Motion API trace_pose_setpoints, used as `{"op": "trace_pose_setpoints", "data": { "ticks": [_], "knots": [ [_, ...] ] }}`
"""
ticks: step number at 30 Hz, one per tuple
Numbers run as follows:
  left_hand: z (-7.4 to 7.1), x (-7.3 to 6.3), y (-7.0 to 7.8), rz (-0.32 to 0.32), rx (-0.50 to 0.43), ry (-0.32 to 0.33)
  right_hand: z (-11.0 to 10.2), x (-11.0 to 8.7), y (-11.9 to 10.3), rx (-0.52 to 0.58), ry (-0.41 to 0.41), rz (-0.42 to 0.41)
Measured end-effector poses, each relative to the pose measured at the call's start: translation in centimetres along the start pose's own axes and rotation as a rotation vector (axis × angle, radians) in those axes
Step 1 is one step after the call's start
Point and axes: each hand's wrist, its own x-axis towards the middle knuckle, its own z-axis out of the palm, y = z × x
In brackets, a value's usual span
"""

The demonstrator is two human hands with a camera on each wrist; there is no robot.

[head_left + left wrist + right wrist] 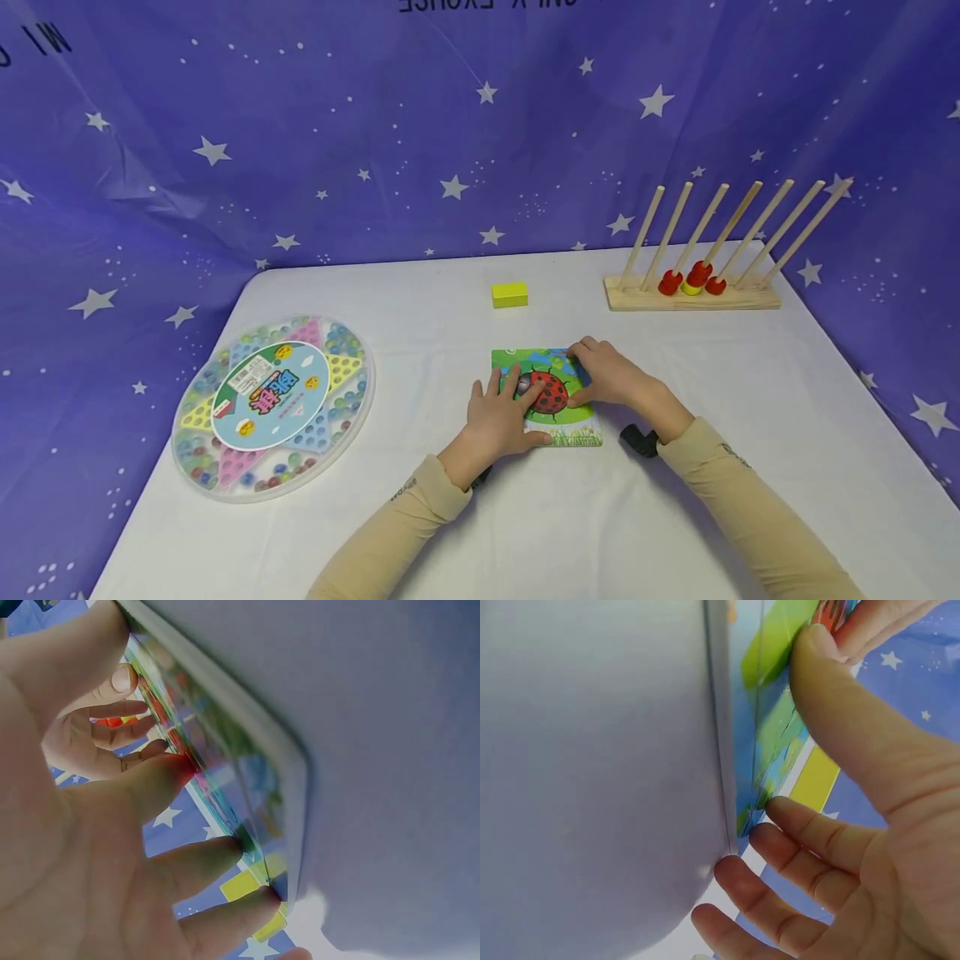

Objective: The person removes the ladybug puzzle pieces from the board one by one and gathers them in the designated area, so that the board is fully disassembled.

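Note:
A square jigsaw puzzle with a red ladybug on green point(553, 400) lies flat on the white table. Spread over its left part is my left hand point(498, 421), with several fingertips touching the picture and the thumb near the front edge. My right hand point(611, 375) is at the puzzle's right side, its thumb on the picture and its fingers around the far right corner. In the left wrist view, straight fingers press on the puzzle point(251, 787). Thin seams between pieces show on the puzzle point(769, 727) in the right wrist view, where thumb and fingers are spread apart.
Behind the puzzle lies a yellow block point(510, 295). A round Chinese checkers box with marbles point(272, 396) is at the left. At the back right stands a wooden peg rack point(693, 302) with several red beads and a yellow one. A purple star-patterned cloth point(420, 125) hangs behind.

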Motion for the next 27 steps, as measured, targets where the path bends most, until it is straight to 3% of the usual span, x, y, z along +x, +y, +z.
{"op": "trace_pose_setpoints", "data": {
  "ticks": [8, 17, 27],
  "knots": [
    [-0.16, -0.1, 0.03, -0.002, 0.011, -0.011, -0.01, 0.18, 0.13, 0.074, -0.034, 0.022],
    [-0.11, -0.2, 0.16, 0.019, -0.098, 0.021, -0.04, -0.19, 0.43, 0.074, -0.016, 0.048],
    [0.1, 0.07, 0.19, 0.009, -0.1, 0.025, -0.03, -0.19, 0.65, 0.053, -0.005, 0.056]
  ]
}}
